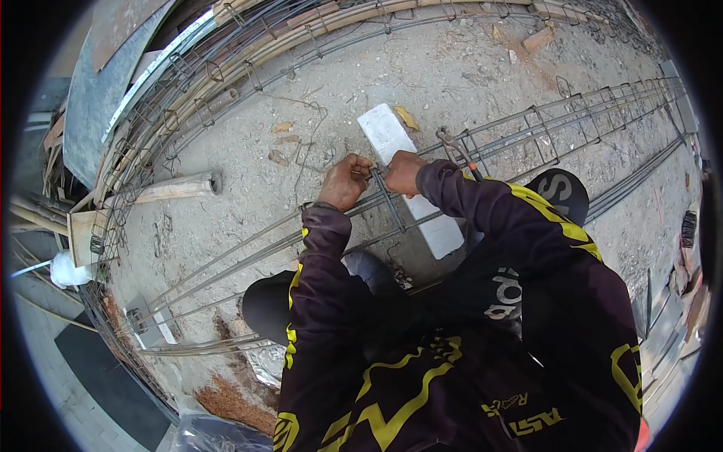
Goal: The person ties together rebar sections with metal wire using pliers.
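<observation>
My left hand is closed, its fingertips pinched at the upper corner of a square steel stirrup. From the other side my right hand is closed too, its fingers meeting the same corner. Whatever thin thing the fingertips grip there is too small to make out. The stirrup sits around long steel rebars that run from lower left to upper right. Beneath them lies a white block, crosswise to the bars. Pincers with orange-and-black handles rest on the bars right of my right hand.
A rebar cage with several stirrups stretches to the upper right. More cages and bars curve along the top left. A wooden log and a metal sheet lie left. Sandy ground carries scraps and loose wire.
</observation>
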Available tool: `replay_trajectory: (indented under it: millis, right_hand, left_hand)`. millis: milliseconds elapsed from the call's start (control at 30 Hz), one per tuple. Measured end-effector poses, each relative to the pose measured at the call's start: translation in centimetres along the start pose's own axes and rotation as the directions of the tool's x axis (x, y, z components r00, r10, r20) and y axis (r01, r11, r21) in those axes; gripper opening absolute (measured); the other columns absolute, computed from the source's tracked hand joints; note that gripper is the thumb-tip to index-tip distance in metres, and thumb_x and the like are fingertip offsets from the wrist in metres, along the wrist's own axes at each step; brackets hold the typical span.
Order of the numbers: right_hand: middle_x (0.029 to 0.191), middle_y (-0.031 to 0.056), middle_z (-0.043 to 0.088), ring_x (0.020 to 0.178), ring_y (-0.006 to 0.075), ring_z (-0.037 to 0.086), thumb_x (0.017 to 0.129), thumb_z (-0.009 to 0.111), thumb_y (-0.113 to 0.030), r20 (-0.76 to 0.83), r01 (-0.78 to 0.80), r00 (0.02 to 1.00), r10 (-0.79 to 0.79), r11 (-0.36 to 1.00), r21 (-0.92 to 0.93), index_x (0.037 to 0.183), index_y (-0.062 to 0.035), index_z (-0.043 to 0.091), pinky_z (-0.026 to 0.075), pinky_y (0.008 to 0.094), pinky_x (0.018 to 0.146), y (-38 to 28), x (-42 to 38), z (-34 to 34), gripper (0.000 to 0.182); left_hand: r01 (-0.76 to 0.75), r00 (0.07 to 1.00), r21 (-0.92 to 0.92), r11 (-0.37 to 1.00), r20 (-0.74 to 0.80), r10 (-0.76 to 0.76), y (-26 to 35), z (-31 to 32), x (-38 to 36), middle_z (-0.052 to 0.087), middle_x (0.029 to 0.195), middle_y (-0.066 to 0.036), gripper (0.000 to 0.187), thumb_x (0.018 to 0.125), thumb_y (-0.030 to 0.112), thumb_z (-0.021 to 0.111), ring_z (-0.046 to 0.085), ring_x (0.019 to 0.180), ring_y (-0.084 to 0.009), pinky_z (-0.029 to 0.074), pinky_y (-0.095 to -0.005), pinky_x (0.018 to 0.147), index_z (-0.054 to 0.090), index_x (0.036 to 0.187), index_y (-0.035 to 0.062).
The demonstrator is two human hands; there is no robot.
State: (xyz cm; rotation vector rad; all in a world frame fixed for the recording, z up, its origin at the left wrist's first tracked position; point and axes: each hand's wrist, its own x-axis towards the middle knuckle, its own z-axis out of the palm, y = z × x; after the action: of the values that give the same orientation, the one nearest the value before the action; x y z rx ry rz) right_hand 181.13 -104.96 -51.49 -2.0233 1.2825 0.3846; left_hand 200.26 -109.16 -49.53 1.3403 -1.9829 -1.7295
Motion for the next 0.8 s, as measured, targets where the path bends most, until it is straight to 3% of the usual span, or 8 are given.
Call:
replay_trajectory:
  millis: [133,200,300,400,433,600,700,800]
  right_hand:
    - [0.082,0.0129,0.073,0.08,0.0277,0.072,0.071,0.075,-0.003,-0.047,0.012,0.999,-0.014,0.999,-0.046,0.086,0.0013,0.075,0.057,0.0366,0.077,-1.1,-1.4,-1.0,0.015]
    - [0.08,0.0119,0.073,0.079,0.0257,0.072,0.072,0.074,-0.003,-0.1,0.202,0.965,-0.244,0.928,-0.312,0.085,0.0023,0.074,0.057,0.0362,0.076,-0.3,-1.9,-0.5,0.014]
    - [0.079,0.0109,0.073,0.079,0.0245,0.073,0.075,0.072,-0.007,-0.037,0.229,0.97,-0.241,0.952,-0.202,0.084,0.0039,0.073,0.057,0.0361,0.076,0.2,-1.0,0.8,0.015]
    - [0.079,0.0148,0.072,0.079,0.0261,0.073,0.078,0.068,-0.014,-0.046,0.135,0.989,-0.139,0.988,-0.069,0.082,0.0031,0.073,0.057,0.0371,0.076,-0.7,-1.4,-0.3,0.018]
    - [0.079,0.0163,0.072,0.079,0.0267,0.072,0.079,0.067,-0.016,-0.05,0.061,0.997,-0.057,0.995,0.079,0.081,0.0027,0.073,0.057,0.0376,0.076,-0.8,-1.5,-0.5,0.02]
    - [0.082,0.0237,0.07,0.081,0.0316,0.072,0.08,0.061,-0.02,0.013,-0.245,0.956,0.294,0.768,0.592,0.077,0.0027,0.071,0.056,0.0395,0.077,-2.3,-3.5,-3.6,0.025]
    - [0.085,0.0245,0.07,0.085,0.0353,0.07,0.08,0.063,-0.024,0.13,-0.289,0.952,0.276,0.678,0.676,0.078,0.005,0.069,0.056,0.0399,0.077,-2.3,-4.5,-5.2,0.029]
    - [0.085,0.0256,0.069,0.085,0.0359,0.07,0.08,0.067,-0.026,-0.053,-0.157,0.971,0.231,0.794,0.587,0.079,0.0062,0.068,0.056,0.0401,0.078,-2.1,-4.5,-4.5,0.032]
  left_hand:
    - [0.004,1.0,0.101,0.995,-0.027,-0.001,1.3,0.3,-0.1,0.064,0.087,-0.007,0.033,0.073,-0.008,0.068,0.065,0.08,-0.0179,0.053,-0.032,0.075,0.061,0.104,0.0027]
    - [-0.003,1.0,0.136,0.991,-0.006,0.003,1.4,0.1,-0.1,0.064,0.085,-0.008,0.033,0.073,-0.008,0.069,0.066,0.08,-0.0198,0.053,-0.0328,0.074,0.06,0.103,0.0019]
    - [-0.035,0.999,0.185,0.982,0.014,0.033,1.9,-0.2,-0.1,0.065,0.084,-0.012,0.031,0.075,-0.007,0.07,0.067,0.08,-0.0234,0.053,-0.0347,0.074,0.059,0.102,0.0005]
    - [-0.086,0.996,0.214,0.973,0.016,0.084,1.5,-0.3,0.1,0.065,0.085,-0.012,0.028,0.077,-0.006,0.068,0.067,0.081,-0.0221,0.054,-0.0343,0.075,0.059,0.103,-0.0004]
    - [-0.097,0.995,0.224,0.97,0.015,0.096,1.7,-0.2,-0.1,0.065,0.086,-0.011,0.026,0.079,-0.006,0.067,0.068,0.081,-0.0202,0.054,-0.0335,0.075,0.059,0.103,-0.0011]
    - [-0.081,0.996,0.195,0.977,0.046,0.073,2.3,-0.5,-0.3,0.065,0.086,-0.009,0.029,0.079,-0.005,0.068,0.066,0.083,-0.0184,0.054,-0.0333,0.078,0.063,0.107,0.0001]
    - [-0.114,0.99,0.193,0.975,0.108,0.094,2.2,-0.8,0.2,0.065,0.085,-0.007,0.033,0.077,-0.005,0.069,0.065,0.083,-0.0183,0.053,-0.0338,0.078,0.067,0.108,0.003]
    - [-0.139,0.978,0.224,0.965,0.182,0.099,1.4,-1.3,1.1,0.065,0.084,-0.006,0.033,0.076,-0.004,0.07,0.063,0.08,-0.0186,0.051,-0.0341,0.074,0.068,0.108,0.0045]
